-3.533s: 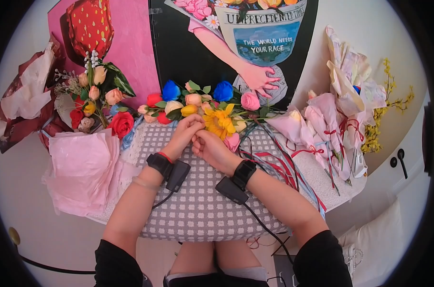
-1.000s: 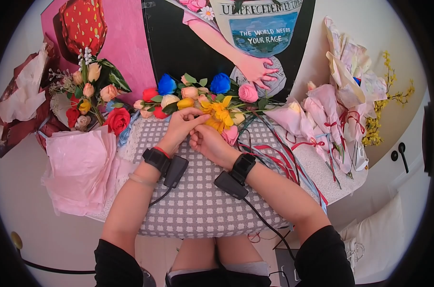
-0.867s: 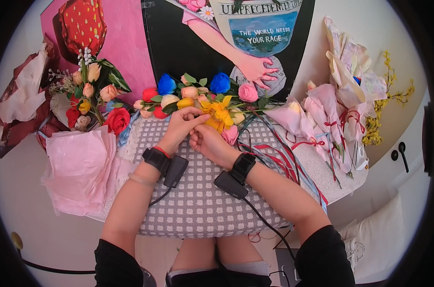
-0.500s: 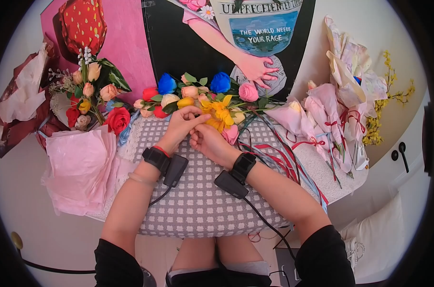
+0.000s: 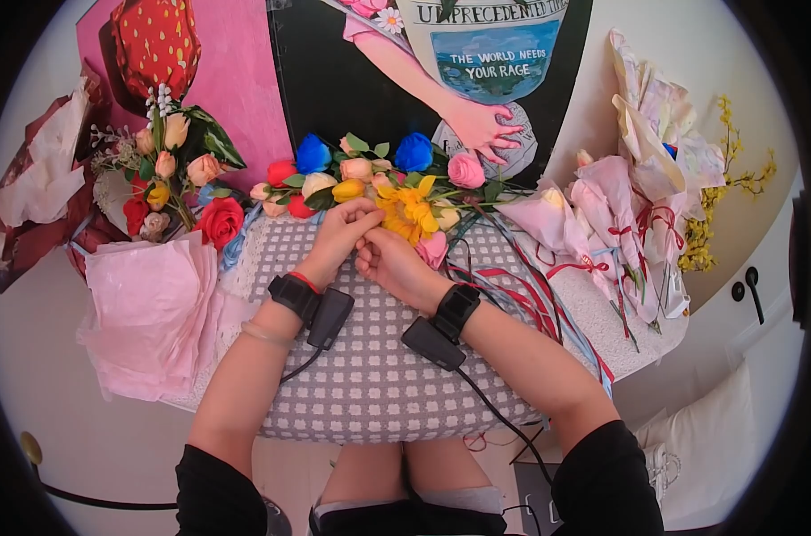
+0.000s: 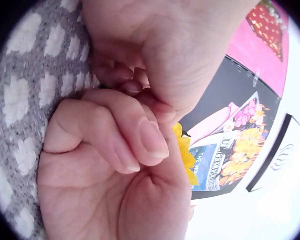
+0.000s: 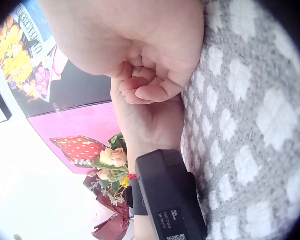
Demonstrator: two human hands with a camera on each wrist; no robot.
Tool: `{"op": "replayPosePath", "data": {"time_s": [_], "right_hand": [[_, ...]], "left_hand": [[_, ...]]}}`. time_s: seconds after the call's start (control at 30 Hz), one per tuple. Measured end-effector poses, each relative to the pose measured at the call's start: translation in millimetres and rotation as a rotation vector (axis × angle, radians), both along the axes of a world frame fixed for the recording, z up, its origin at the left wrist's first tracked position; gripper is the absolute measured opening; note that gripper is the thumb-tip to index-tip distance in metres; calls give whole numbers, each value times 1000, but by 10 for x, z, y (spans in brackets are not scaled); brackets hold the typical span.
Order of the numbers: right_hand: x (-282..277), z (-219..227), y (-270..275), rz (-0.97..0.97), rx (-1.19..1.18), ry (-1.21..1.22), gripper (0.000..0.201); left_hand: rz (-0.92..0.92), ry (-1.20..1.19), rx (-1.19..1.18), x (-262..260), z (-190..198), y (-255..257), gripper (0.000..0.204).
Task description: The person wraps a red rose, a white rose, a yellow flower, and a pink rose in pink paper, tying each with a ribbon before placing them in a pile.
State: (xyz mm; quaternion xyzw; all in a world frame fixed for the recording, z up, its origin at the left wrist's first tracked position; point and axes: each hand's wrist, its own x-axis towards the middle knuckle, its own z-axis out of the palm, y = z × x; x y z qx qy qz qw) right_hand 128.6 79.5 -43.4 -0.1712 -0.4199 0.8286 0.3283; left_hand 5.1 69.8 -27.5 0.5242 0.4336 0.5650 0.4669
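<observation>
In the head view my left hand (image 5: 338, 234) and right hand (image 5: 398, 266) meet over the middle of the checked cloth (image 5: 361, 384). The left wrist view shows the left hand's thumb and fingers against the right hand's fingers. Loosely curled right fingers (image 6: 145, 135) face that camera, with no object among them. From the right wrist too, the hands lie together and hold nothing visible. Just beyond the fingertips is a yellow sunflower (image 5: 410, 214), in a row of artificial flowers with a blue rose (image 5: 414, 153), a yellow tulip (image 5: 347, 190) and a pink rose (image 5: 431, 250).
Pink wrapping sheets (image 5: 151, 313) are stacked at left, below a bouquet holding a red rose (image 5: 220, 223). Red and grey ribbons (image 5: 530, 304) trail right of the hands. Wrapped single flowers (image 5: 593, 223) lie at right, with yellow sprigs (image 5: 709, 232) behind. Painted boards (image 5: 361, 89) stand behind.
Since the oldest frame the view has shifted slightly and the left fingers have moved a little over the right. Over the last second the hands stay together, almost still.
</observation>
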Motion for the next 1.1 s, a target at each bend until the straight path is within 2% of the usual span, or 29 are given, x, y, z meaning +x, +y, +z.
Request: {"op": "replayPosePath", "data": {"time_s": [0.3, 0.67, 1.1], "right_hand": [[0, -13, 11, 10, 10, 10, 22], [-2, -17, 16, 5, 0, 5, 22], [-10, -18, 24, -6, -33, 19, 22]], "left_hand": [[107, 45, 112, 11, -70, 53, 15], [58, -25, 18, 36, -11, 16, 14], [64, 43, -24, 82, 94, -23, 11]]}}
